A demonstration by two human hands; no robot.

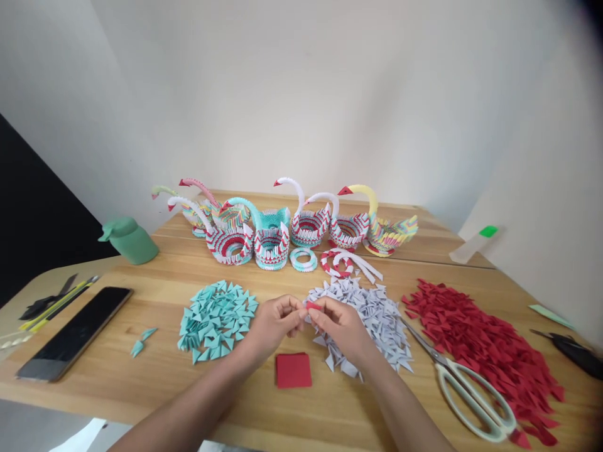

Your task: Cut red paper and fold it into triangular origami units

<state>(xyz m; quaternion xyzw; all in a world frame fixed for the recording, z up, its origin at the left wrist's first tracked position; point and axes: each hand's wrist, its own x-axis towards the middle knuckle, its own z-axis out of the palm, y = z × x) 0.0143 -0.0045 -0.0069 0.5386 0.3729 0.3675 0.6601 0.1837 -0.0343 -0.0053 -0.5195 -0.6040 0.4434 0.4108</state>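
At left, a green, smooth-sided container (134,242) with a spouted top stands behind a flat, glossy black phone (75,333). Two loose turquoise triangles (141,342) lie beside a heap of crisp folded turquoise paper triangles (217,320). The left hand (277,320) and right hand (343,323) meet at centre, fingertips pinched on a small red paper piece (313,306) held above the tabletop (160,289). Just below lies a squared stack of matte red paper (293,370). Behind, ridged paper swans (230,243) with curved necks stand in a cluster, and coiled rings (304,259) lie before them. Rightward come pale lilac triangles (389,323), scissors (475,402) with cream loop handles, and a dense heap of red triangles (485,345).

Wood grain shows between phone and turquoise heap, and a strip runs between the hands and the rings. The red stack sits between the forearms; the scissors' tips touch the lilac heap's right side.

The dark tools (44,306) at far left are hard to make out. The right hand and forearm hide part of the lilac heap; the black-handled tool (577,353) is cut off at the right edge.
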